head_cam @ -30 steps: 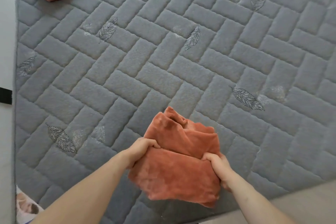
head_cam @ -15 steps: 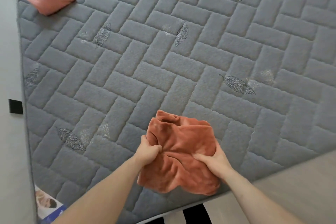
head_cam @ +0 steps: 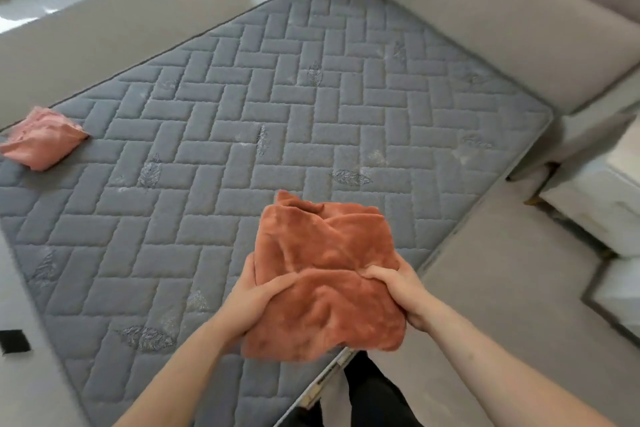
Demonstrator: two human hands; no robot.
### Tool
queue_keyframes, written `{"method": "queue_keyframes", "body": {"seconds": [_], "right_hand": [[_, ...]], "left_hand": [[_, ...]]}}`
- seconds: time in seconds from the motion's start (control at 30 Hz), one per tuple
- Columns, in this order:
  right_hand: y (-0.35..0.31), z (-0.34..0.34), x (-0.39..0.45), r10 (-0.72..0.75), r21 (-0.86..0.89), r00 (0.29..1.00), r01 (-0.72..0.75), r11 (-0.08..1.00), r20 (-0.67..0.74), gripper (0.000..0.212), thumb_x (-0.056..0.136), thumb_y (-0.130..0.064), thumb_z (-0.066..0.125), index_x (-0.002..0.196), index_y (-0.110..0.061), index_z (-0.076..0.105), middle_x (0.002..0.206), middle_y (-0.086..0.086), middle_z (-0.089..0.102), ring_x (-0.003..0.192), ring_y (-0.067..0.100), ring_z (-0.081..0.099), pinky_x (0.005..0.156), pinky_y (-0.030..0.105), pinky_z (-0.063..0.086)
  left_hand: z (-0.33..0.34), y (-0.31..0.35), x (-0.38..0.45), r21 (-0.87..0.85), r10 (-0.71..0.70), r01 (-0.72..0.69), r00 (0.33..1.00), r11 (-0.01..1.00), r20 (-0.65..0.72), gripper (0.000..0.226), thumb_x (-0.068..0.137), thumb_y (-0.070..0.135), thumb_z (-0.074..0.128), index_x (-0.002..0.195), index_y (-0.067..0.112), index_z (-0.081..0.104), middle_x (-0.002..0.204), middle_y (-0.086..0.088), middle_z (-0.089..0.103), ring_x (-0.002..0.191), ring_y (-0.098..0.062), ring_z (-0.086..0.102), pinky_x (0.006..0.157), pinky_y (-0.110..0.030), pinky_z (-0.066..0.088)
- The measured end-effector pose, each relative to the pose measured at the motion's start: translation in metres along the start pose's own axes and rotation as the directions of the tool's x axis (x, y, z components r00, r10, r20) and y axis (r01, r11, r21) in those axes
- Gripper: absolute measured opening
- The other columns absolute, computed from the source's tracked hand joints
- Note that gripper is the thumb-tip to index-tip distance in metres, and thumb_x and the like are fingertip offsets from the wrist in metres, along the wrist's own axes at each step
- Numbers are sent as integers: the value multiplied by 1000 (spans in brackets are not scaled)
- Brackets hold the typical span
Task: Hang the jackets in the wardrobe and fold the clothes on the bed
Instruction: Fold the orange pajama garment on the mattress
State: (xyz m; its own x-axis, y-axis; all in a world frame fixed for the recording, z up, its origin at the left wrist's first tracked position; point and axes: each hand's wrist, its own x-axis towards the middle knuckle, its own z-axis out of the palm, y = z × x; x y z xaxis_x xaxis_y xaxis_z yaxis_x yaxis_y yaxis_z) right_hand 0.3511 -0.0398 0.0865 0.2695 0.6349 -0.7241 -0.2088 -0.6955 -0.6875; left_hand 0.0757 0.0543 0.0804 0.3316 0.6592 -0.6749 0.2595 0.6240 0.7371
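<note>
Item one: rust-orange plush cloth, folded into a thick bundle (head_cam: 325, 274), held above the near edge of the grey quilted mattress (head_cam: 277, 135). We grip it from both sides. Our left hand (head_cam: 258, 295) clasps its left flank, thumb over the top and fingers hidden beneath. Our right hand (head_cam: 398, 291) pinches its right flank, thumb pressed into a crease, likely to keep the folds from springing open. Item two: pale pink folded cloth (head_cam: 43, 139), resting on the mattress far left of our left fingers, apparently set aside as finished. Item three: beige upholstered bed surround (head_cam: 485, 28), beyond our fingertips. No jackets or wardrobe appear.
</note>
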Motion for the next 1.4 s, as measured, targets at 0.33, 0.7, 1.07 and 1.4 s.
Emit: {"method": "queue_keyframes", "body": {"seconds": [0.33,0.7,1.07,1.4], "right_hand": [[-15,-68,-161,-124,194,971,165,967,-204,61,67,-28,91,124,-34,68,112,-5,78,104,18,75,102,45,55],[-10,-197,-257,-222,229,888,332,915,-402,65,60,-33,88,122,-28,70,110,-3,79,100,16,76,91,38,55],[24,-393,-352,-238,284,795,452,845,-557,64,60,-35,91,120,-25,72,111,3,79,100,24,76,85,39,58],[50,-518,-419,-242,291,672,577,763,-700,63,64,-31,92,122,-26,70,112,2,78,102,24,76,94,47,59]], "left_hand": [[80,79,-78,125,221,-268,928,955,299,86,58,40,96,134,29,55,125,7,72,114,-15,70,102,-45,54],[239,139,-115,185,405,-565,748,804,526,71,66,39,85,127,58,53,121,26,69,108,3,68,90,-24,50],[466,162,-173,99,499,-719,569,688,654,87,77,46,77,147,66,30,138,41,51,124,13,54,107,-29,41],[618,184,-233,35,585,-862,373,506,720,83,97,45,66,144,78,6,150,35,43,135,5,48,114,-35,36]]}}
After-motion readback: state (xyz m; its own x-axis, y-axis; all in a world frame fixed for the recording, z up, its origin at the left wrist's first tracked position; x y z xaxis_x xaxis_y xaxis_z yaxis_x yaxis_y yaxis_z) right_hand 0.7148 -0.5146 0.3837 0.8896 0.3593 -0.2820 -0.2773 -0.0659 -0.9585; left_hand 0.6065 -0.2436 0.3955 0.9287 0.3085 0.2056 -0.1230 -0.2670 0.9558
